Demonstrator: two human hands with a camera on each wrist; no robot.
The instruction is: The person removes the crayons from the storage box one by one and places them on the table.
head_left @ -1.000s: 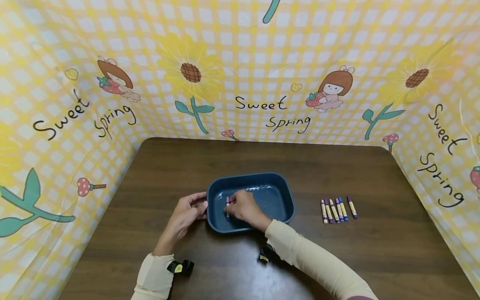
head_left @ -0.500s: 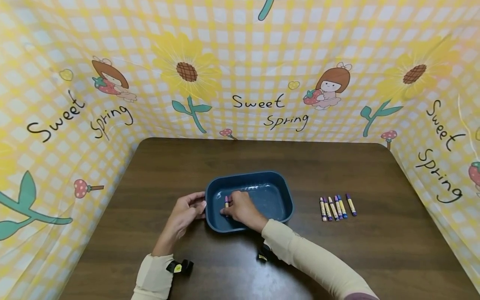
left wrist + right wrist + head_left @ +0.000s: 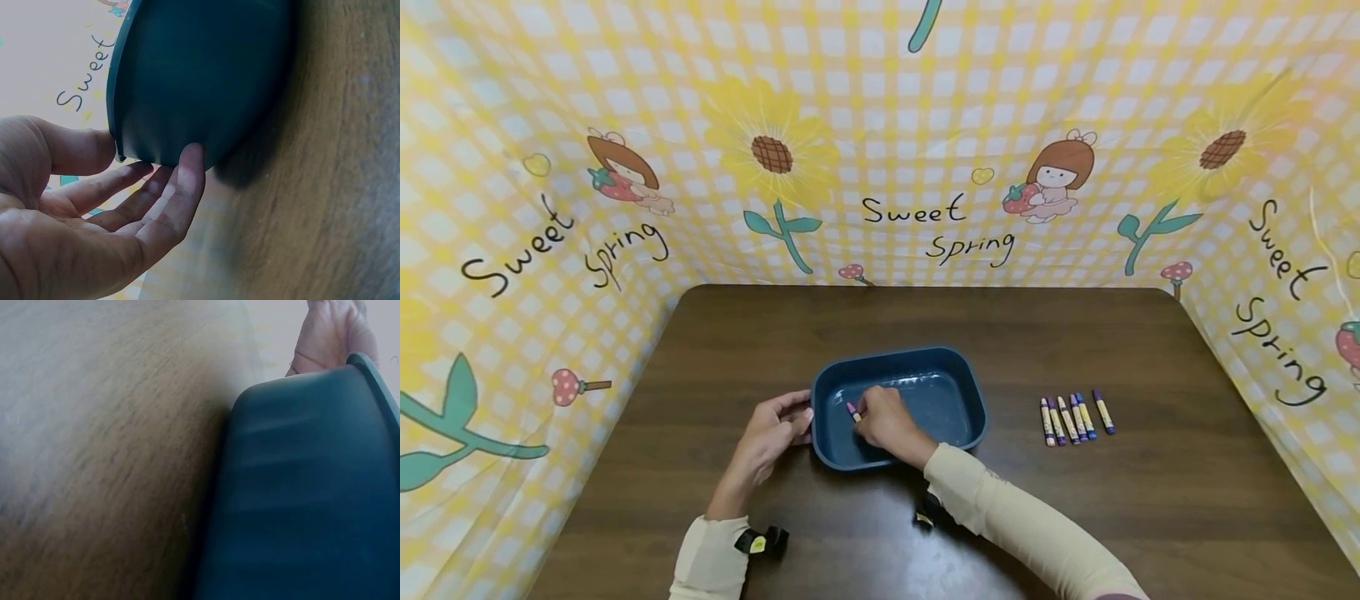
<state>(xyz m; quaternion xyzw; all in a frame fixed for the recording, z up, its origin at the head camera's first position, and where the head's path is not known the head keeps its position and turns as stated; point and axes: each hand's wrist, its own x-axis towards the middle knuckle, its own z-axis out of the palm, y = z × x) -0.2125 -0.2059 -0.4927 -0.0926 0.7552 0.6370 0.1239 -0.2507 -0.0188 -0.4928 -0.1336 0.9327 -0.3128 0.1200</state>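
Note:
A dark blue plastic basin point(image 3: 951, 400) stands on the wooden table. Inside its left part, my right hand point(image 3: 891, 425) pinches a crayon point(image 3: 853, 412) with a pinkish-purple end; the fingers cover its lower part. My left hand point(image 3: 775, 429) touches the basin's left end from outside. In the left wrist view, the thumb of that left hand point(image 3: 69, 225) lies at the rim and the fairly straight fingers rest against the outer wall. From the right wrist, the basin's outer side point(image 3: 306, 487) fills much of the view, and the right hand's fingers are hidden.
Several crayons point(image 3: 1067, 419) lie side by side on the table point(image 3: 1075, 517) to the right of the basin, one slightly apart point(image 3: 1103, 412). A yellow checked cloth point(image 3: 910, 150) with printed flowers surrounds the table's back and sides.
The crayon in my right hand has turned so its pinkish-purple end leans left, and the fingers cover more of it. My left hand stays at the basin's end.

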